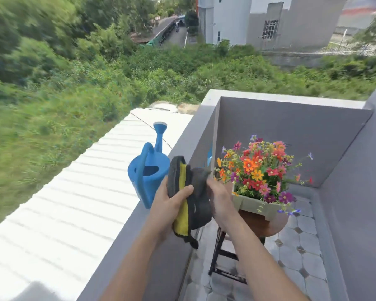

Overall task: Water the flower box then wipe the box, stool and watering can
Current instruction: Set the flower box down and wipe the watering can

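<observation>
Head view shows both hands, left hand [172, 203] and right hand [220, 203], clamped on a grey-and-yellow cloth [190, 198] at frame centre, apparently folding it for wiping, between the watering can [148, 170] on the ledge and flower box [254, 204] on the stool [263, 224].

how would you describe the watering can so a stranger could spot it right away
Find the grey balcony wall that runs along the left, above the white ribbed roof. On its top ledge, just left of the two hands holding a cloth, stands the watering can. It is the only bright blue thing there, with a looped handle and a long spout pointing away.
</observation>
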Motion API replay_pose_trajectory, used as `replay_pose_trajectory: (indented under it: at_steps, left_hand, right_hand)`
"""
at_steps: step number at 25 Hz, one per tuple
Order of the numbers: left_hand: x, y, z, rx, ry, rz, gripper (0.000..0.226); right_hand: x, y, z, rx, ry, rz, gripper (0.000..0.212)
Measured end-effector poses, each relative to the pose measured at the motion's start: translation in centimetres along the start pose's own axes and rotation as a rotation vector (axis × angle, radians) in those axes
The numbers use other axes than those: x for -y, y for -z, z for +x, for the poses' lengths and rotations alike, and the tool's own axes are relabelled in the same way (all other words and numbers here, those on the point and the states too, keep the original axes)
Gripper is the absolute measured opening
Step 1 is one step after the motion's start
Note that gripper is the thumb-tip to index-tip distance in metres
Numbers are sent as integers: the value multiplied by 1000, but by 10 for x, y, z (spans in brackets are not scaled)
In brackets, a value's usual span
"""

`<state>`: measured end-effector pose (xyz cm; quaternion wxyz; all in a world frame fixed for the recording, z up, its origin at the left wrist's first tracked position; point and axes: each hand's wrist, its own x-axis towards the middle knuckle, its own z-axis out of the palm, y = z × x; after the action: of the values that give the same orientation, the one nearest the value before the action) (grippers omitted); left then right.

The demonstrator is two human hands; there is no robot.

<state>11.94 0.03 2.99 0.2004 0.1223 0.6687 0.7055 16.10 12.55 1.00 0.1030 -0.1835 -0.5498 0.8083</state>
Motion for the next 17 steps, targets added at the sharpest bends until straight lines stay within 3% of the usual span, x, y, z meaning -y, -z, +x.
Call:
replay_pose_trajectory:
  at_steps: [2,6,10,12,14,17]
  left_hand:
    - [-37,10,10,-7,-42,6,28]
    - [-82,31,33,-71,-128,97,33]
    - [-89,52,54,-112,-14,93,26]
    - [-74,60,64,-1,18,120,17]
    - [-62,65,69,95,22,171,21]
    - [-58,85,75,-66,38,197,18]
  right_hand:
    - [43,-16,3,107,50,37,33]
    - [86,-41,23,197,269,-197,15]
    - [92,-60,46,185,368,-306,10]
    - [76,-69,63,238,409,-412,12]
    - [65,-75,77,193,469,-502,14]
    - [55,-69,88,1,564,-629,15]
